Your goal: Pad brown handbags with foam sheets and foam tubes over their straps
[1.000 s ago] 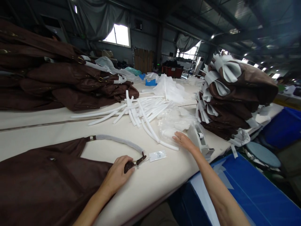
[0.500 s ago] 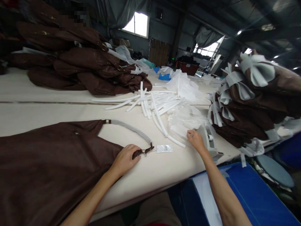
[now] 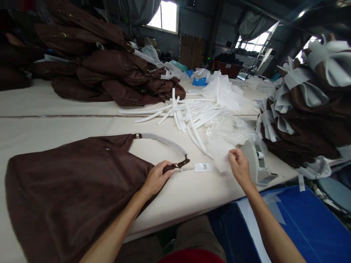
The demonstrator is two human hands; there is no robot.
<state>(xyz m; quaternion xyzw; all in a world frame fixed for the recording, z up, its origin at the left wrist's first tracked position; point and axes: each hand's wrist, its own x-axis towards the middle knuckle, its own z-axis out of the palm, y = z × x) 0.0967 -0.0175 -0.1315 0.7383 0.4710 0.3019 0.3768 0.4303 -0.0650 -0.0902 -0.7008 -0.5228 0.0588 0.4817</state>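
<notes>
A brown leather shoulder bag [image 3: 74, 175] lies flat on the table at left. My left hand [image 3: 157, 178] is closed around the near end of its strap, just below the buckle. The strap [image 3: 167, 141] arches to the bag's far corner, its middle wrapped in pale grey padding. From the strap end a white tag [image 3: 203, 167] trails on a thin cord across the tabletop. My right hand [image 3: 239, 166] pinches the edge of a thin white sheet [image 3: 219, 151], which hangs slightly lifted beside a clear plastic bag [image 3: 233, 128].
White foam tubes [image 3: 192, 113] lie heaped mid-table [image 3: 90, 126]. Brown bags [image 3: 117, 73] are piled at far left; more, with white wrapping, form a stack [image 3: 315, 117] at right. A tape dispenser [image 3: 253, 160] stands by my right hand. A blue box [image 3: 296, 219] is below the table edge.
My right hand has drawn the white sheet out toward me from near the plastic bag. My left hand stays on the strap. The camera view has shifted, showing more of the bag.
</notes>
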